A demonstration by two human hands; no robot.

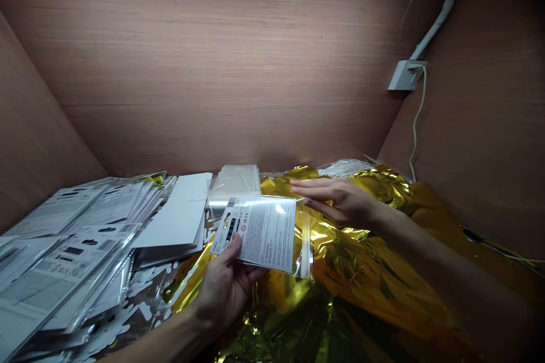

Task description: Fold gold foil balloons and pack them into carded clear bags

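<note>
My left hand (pixel 227 281) is closed on a packaged card (pixel 266 232), its thumb on top and its fingers underneath. The card is white with dense printed text, a hang hole and a black product picture, and it sits in a clear plastic sleeve. The sleeve's clear flap (pixel 306 244) sticks out past the card's right end. Just beyond that end is my right hand (pixel 334 198), fingers stretched out flat to the left and thumb below them. Its thumb tip is close to the sleeve's upper right corner; whether it touches cannot be made out. Crumpled gold foil (pixel 340 283) lies beneath both hands.
Stacks of sleeved cards (pixel 72 261) fill the left side. Plain white cards (pixel 176 212) and a pile of clear sleeves (pixel 236 181) lie behind my left hand. Small white cut-outs (pixel 145 278) are scattered nearby. Wooden walls enclose the space; a socket box (pixel 406 75) hangs at right.
</note>
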